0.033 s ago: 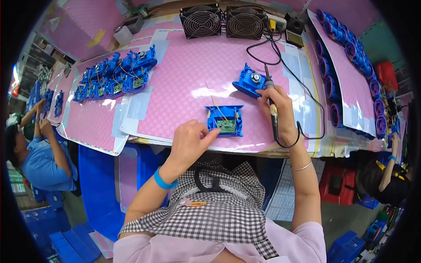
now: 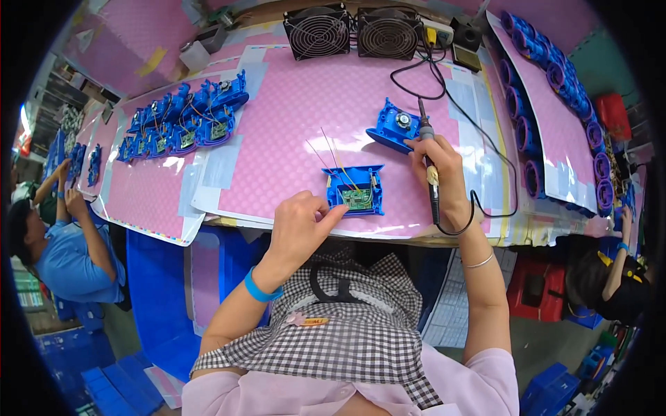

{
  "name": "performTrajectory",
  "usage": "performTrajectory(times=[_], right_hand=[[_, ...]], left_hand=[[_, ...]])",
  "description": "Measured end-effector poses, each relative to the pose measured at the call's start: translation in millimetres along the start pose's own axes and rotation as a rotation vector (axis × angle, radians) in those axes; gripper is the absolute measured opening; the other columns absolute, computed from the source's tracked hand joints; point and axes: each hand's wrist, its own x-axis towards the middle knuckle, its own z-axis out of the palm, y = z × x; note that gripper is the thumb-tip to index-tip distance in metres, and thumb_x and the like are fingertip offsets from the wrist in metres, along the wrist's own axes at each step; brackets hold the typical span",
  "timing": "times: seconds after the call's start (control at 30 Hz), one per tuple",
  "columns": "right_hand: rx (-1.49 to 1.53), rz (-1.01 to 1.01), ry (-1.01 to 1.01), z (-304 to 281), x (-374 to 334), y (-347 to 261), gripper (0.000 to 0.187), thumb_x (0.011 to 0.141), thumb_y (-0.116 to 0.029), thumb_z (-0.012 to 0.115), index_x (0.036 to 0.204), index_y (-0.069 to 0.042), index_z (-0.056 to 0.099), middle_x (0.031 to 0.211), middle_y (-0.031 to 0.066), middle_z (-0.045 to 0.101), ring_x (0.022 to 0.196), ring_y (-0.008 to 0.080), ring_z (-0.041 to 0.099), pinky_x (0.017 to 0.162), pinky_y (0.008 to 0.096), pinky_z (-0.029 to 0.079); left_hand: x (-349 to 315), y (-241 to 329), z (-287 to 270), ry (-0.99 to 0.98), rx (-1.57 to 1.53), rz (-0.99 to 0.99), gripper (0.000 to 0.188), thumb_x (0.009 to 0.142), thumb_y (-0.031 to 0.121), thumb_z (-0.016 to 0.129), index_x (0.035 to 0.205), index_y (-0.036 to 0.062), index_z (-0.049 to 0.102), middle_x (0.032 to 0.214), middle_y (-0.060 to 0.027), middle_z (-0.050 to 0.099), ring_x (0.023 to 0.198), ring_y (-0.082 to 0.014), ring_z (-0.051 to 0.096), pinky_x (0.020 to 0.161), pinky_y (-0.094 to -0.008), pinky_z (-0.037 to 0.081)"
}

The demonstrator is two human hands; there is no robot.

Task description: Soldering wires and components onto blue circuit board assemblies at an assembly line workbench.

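By the right hand (image 2: 442, 166), a soldering iron (image 2: 427, 132) is gripped in closed fingers, its thin metal tip directed away from the body. The fingers of the left hand (image 2: 295, 225) are bent, and its thumb is laid over the lower left corner of an open blue housing (image 2: 356, 172); whether this corner is pinched cannot be told. The housing, of hard plastic and almost square, is placed on the table near its front edge, between the two hands. Inside it a flat green circuit board (image 2: 359, 199) is seen, and thin flexible wires (image 2: 335, 156) are spread upward from it. Just beyond the right fingers, a curved blue shell (image 2: 390, 139) with a round silvery part (image 2: 404, 120) is placed. The table is covered by a glossy pink sheet (image 2: 277, 139) with a light pattern. At the back, two black square fans (image 2: 317, 31) are stood side by side. More blue assemblies (image 2: 184, 125) with wires are grouped at the left, and purple-rimmed round parts (image 2: 594, 139) are lined up at the right. Co-workers are seen at both sides of the room.
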Motion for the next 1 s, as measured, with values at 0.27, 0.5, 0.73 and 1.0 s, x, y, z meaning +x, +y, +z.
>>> performTrajectory(times=[0.27,0.5,0.73,1.0], right_hand=[[0.076,-0.222,0.046,-1,-26,-42,0.009,0.089,-0.007,0.059,0.082,-0.004,0.054,0.087,0.0124,0.06,0.075,0.0193,0.061,0.068,0.0261,0.046],[0.363,0.254,0.23,-20,-58,-57,0.028,0.096,-0.019,0.054,0.114,0.001,0.058,0.1,0.0084,0.06,0.081,0.0115,0.055,0.075,0.0252,0.044],[0.549,0.426,0.285,-3,-54,-62,0.024,0.089,-0.008,0.062,0.106,0.007,0.066,0.08,0.012,0.068,0.066,0.0159,0.065,0.064,0.0254,0.051],[0.566,0.409,0.285,5,-47,-51,0.022,0.088,-0.006,0.064,0.108,0.004,0.066,0.085,0.0099,0.068,0.065,0.0126,0.065,0.058,0.0212,0.05]], left_hand=[[11,5,-19,0.026,-0.267,-0.097,0.024,0.082,0.024,0.073,0.079,0.0025,0.064,0.061,-0.0021,0.05,0.053,-0.0147,0.048,0.048,-0.0295,0.036],[58,-4,-48,-0.127,-1.386,-0.406,0.008,0.089,0.008,0.061,0.094,0.0021,0.064,0.074,0.0013,0.051,0.061,-0.0065,0.044,0.054,-0.0216,0.034],[64,27,-4,0.108,-0.18,0.122,0.012,0.08,-0.001,0.062,0.09,0.0003,0.068,0.078,-0.0124,0.061,0.066,-0.022,0.061,0.058,-0.0324,0.047],[74,25,6,0.07,-0.181,0.108,0.012,0.076,-0.002,0.061,0.087,-0.0008,0.065,0.074,-0.0128,0.06,0.065,-0.0241,0.061,0.058,-0.0353,0.048]])
